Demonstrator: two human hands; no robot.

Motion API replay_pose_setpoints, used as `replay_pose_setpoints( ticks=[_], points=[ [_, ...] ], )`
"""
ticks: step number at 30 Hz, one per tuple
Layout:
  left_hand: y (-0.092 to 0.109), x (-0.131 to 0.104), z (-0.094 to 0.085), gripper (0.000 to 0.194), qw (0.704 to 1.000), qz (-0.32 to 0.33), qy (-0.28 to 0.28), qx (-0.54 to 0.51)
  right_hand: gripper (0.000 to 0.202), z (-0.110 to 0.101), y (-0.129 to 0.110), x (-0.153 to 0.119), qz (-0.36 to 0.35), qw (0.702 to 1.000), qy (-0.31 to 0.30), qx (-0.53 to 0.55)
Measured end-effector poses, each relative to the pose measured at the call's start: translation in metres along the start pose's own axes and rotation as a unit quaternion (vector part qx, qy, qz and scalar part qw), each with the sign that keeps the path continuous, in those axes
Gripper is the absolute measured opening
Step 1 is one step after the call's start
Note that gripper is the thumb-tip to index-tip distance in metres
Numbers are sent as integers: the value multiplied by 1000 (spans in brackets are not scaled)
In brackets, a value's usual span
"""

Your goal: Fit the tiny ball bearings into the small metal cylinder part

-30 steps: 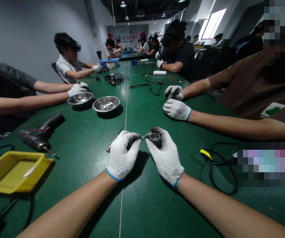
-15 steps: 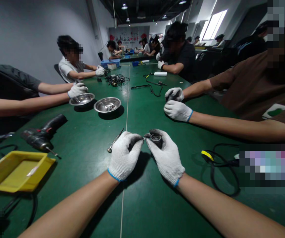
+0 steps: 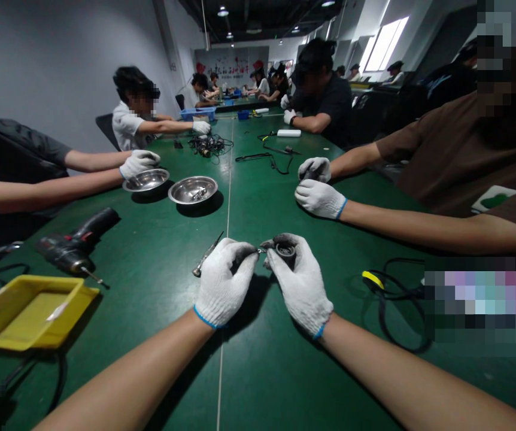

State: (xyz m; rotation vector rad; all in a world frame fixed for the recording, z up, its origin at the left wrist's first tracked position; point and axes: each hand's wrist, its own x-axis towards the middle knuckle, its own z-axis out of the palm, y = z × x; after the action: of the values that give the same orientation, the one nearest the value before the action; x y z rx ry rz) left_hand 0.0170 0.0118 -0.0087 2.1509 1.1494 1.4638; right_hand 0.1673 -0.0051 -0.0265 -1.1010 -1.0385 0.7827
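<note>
My left hand [image 3: 224, 286], in a white knit glove with a grey-stained thumb and fingertips, pinches a tiny shiny metal piece [image 3: 260, 251] too small to name. Facing it, my gloved right hand [image 3: 305, 290] is closed around a short black cylindrical part [image 3: 285, 254] with rings on its upturned end. The right thumb and forefinger tips come close to the metal piece; whether they touch it I cannot tell. Just left of my left hand, a small precision screwdriver [image 3: 207, 257] lies on the green table [image 3: 262, 371].
At left lie a cordless drill [image 3: 72, 246] and a yellow bin [image 3: 24, 311]. Two steel bowls [image 3: 193, 190] stand ahead, the nearer holding small metal parts. Co-workers' gloved hands [image 3: 321, 197] are at both sides. A black cable [image 3: 384, 311] lies at right, tangled cords [image 3: 211, 145] farther off.
My hands hold nearly the same place, with the black part turned slightly in my right hand. At far left, a co-worker's hand has reached out over the tangled cords.
</note>
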Motion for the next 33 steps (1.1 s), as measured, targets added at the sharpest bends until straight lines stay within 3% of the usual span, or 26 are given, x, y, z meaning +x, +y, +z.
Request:
replay_pose_setpoints(
  ticks=[19, 33],
  points=[
    [0, 0, 1, 9, 1000, 5, -2, -4, 20, -2, -3, 2, -15, 994, -58, -87],
    [0, 0, 1, 10, 1000, 0, -7, -3, 15, -3, -6, 1, -61, 993, -31, -96]
  ],
)
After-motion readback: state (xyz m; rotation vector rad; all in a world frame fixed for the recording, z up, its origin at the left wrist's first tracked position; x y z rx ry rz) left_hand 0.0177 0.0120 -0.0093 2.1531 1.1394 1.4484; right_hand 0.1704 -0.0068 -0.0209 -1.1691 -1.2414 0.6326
